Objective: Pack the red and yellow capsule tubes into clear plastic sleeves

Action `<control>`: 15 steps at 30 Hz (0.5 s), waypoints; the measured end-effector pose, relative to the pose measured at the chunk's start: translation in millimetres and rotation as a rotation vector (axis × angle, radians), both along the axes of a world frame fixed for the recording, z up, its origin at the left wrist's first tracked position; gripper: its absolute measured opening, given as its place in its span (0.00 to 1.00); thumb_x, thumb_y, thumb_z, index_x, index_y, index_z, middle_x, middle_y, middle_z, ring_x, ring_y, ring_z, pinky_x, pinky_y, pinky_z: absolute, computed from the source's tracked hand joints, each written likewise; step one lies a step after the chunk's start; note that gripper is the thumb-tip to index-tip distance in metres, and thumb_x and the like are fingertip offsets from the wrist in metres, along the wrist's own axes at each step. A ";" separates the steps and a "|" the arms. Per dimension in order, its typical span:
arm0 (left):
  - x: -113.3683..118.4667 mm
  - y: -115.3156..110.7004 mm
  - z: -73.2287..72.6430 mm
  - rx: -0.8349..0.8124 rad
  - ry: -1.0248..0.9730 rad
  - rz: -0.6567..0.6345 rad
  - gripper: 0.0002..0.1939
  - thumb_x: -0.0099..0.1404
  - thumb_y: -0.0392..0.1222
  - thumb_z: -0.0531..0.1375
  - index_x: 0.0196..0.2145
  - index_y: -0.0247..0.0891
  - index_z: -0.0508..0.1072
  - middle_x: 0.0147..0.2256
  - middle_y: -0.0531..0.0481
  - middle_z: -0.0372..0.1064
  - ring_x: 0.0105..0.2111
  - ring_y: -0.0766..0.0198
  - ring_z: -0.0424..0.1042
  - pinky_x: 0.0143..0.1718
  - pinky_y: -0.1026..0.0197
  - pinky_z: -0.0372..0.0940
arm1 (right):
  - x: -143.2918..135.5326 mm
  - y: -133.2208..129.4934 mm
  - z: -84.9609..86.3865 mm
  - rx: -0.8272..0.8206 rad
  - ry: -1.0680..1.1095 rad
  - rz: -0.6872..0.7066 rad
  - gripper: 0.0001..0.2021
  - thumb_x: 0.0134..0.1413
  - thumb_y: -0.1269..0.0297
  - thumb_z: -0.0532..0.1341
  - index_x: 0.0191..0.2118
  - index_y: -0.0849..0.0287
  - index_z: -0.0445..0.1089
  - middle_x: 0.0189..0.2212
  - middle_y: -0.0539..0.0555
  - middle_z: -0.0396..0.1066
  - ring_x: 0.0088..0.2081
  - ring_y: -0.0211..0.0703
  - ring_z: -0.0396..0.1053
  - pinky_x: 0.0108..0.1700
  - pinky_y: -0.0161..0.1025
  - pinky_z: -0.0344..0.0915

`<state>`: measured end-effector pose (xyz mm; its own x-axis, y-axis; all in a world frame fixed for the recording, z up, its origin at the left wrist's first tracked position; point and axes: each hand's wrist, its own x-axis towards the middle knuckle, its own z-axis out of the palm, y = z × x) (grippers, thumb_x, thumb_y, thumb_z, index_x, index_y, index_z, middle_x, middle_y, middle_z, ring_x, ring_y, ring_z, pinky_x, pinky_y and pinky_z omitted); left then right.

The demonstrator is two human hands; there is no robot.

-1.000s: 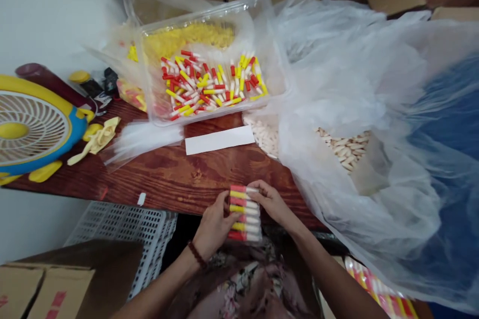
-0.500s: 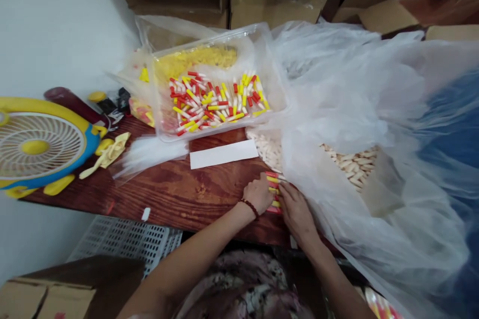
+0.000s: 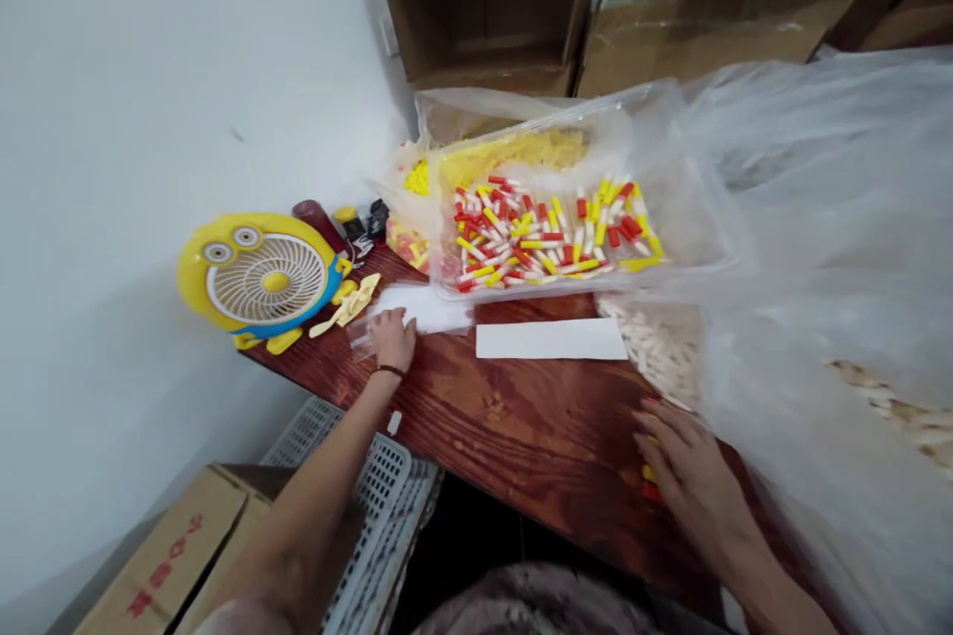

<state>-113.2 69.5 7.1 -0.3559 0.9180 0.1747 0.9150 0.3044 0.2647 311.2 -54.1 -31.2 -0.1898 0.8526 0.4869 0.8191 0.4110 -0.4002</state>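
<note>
My left hand (image 3: 393, 339) is at the near edge of a stack of clear plastic sleeves (image 3: 439, 310), its fingers slightly apart and touching them. My right hand (image 3: 689, 466) lies flat, fingers stretched out, over a row of red and yellow capped sticks (image 3: 650, 482) on the wooden table (image 3: 513, 407). The hand covers most of that row. Between the hands lies a white strip of card (image 3: 551, 339). Behind it stands a clear plastic tub (image 3: 715, 253) with many small white sticks capped in red or yellow.
A yellow and blue fan (image 3: 272, 283) stands at the left, with a pale yellow cloth (image 3: 348, 306) beside it. Loose white pieces (image 3: 662, 342) lie right of the card. Plastic sheeting (image 3: 789, 317) covers the right side. Cardboard boxes (image 3: 700, 40) stand behind; a grey plastic crate (image 3: 387, 466) is below.
My left hand has left the capped sticks and moved left to the plastic sleeves. My right hand has stayed at the row and now covers it more. The view has turned left.
</note>
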 end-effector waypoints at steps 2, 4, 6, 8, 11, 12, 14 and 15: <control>-28.2 16.6 2.4 -0.014 0.039 0.012 0.19 0.68 0.47 0.55 0.53 0.35 0.67 0.52 0.36 0.62 0.54 0.44 0.56 0.52 0.49 0.54 | -16.7 35.1 4.5 0.000 -0.015 0.023 0.15 0.62 0.60 0.51 0.44 0.58 0.73 0.48 0.62 0.72 0.53 0.54 0.67 0.56 0.55 0.64; -42.9 32.1 2.8 -0.060 0.048 -0.030 0.22 0.65 0.50 0.58 0.53 0.36 0.67 0.53 0.36 0.61 0.55 0.44 0.56 0.51 0.50 0.53 | -32.1 72.2 8.0 -0.023 -0.088 0.013 0.16 0.61 0.60 0.52 0.45 0.59 0.74 0.50 0.64 0.71 0.55 0.57 0.64 0.55 0.57 0.63; -50.1 45.4 2.0 -0.128 0.055 -0.083 0.24 0.62 0.53 0.62 0.50 0.36 0.67 0.53 0.37 0.61 0.54 0.44 0.56 0.52 0.50 0.53 | -44.9 104.0 11.6 -0.084 -0.218 -0.026 0.17 0.60 0.61 0.53 0.49 0.61 0.72 0.55 0.65 0.67 0.60 0.61 0.59 0.55 0.59 0.62; -55.0 55.5 0.8 -0.174 0.058 -0.126 0.24 0.59 0.53 0.64 0.47 0.36 0.68 0.52 0.37 0.62 0.54 0.45 0.56 0.52 0.50 0.52 | -53.9 126.6 15.2 -0.179 -0.357 -0.069 0.20 0.59 0.61 0.54 0.55 0.62 0.68 0.60 0.65 0.62 0.63 0.62 0.54 0.54 0.61 0.61; -62.7 64.3 -1.1 -0.156 0.042 -0.140 0.20 0.59 0.50 0.65 0.44 0.36 0.68 0.49 0.39 0.64 0.52 0.47 0.58 0.51 0.51 0.52 | -59.9 144.3 19.9 -0.302 -0.496 -0.102 0.24 0.57 0.61 0.57 0.59 0.59 0.64 0.61 0.64 0.61 0.62 0.61 0.54 0.54 0.60 0.59; -65.2 66.1 -1.6 -0.137 0.037 -0.144 0.19 0.59 0.49 0.64 0.43 0.36 0.68 0.48 0.40 0.65 0.51 0.47 0.59 0.50 0.52 0.53 | -60.4 147.2 21.3 -0.325 -0.521 -0.109 0.24 0.57 0.61 0.58 0.59 0.59 0.64 0.60 0.64 0.62 0.61 0.61 0.57 0.54 0.59 0.59; -69.8 68.9 -2.1 -0.093 0.041 -0.161 0.15 0.60 0.44 0.63 0.43 0.36 0.67 0.46 0.41 0.66 0.50 0.49 0.61 0.49 0.52 0.54 | -60.4 150.4 24.3 -0.341 -0.558 -0.128 0.26 0.55 0.59 0.60 0.59 0.60 0.64 0.57 0.65 0.64 0.57 0.62 0.61 0.52 0.57 0.59; -71.8 70.3 -1.8 -0.066 0.046 -0.168 0.15 0.61 0.42 0.62 0.44 0.36 0.67 0.45 0.41 0.67 0.49 0.49 0.62 0.49 0.52 0.55 | -60.0 151.1 26.1 -0.333 -0.575 -0.137 0.27 0.54 0.58 0.61 0.59 0.60 0.65 0.56 0.66 0.66 0.54 0.62 0.63 0.51 0.56 0.60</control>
<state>-185.0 139.8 5.2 -0.1899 0.9738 0.1252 0.9652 0.1618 0.2056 251.1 97.0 -5.1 -0.2195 0.9744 0.0485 0.9755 0.2184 0.0274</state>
